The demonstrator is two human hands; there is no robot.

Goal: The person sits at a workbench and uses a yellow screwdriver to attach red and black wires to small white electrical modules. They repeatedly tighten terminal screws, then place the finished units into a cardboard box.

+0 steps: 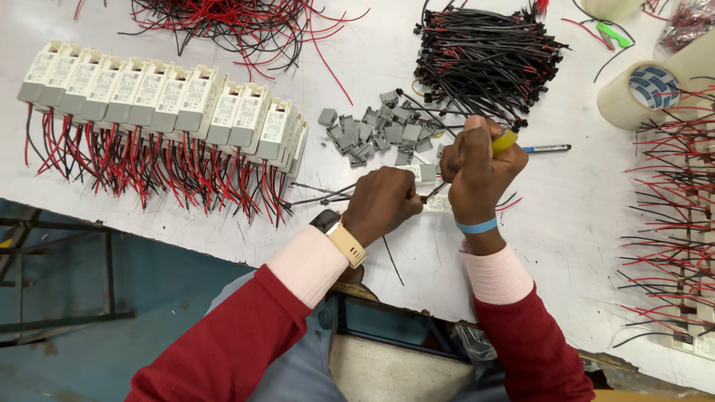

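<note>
Left hand (383, 202), centre of frame: fingers curled shut, pinching down on a small white driver module (426, 187) lying on the white surface (566, 216). Thin black leads (320, 195) run out from under that hand toward the left.

Right hand (477, 167), just right of the left and touching it: fist closed round a yellow-handled screwdriver (504, 141), held roughly upright, tip down at the module. Tip itself hidden behind the fingers. Blue band on the right wrist, watch with tan strap on the left.

Just above the hands: loose pile of small grey plastic covers (372, 134). Upper centre-right: bundle of black connector leads (484, 56). A pen (546, 148) lies just right of the right hand.

Left of frame: long row of finished white modules (164, 97), packed side by side, red and black wires hanging toward the surface edge. Top centre-left: tangle of loose red and black wire (238, 26).

Right edge: tape roll (640, 93) upper right, below it more modules with red and black leads (674, 231) fanned out.
</note>
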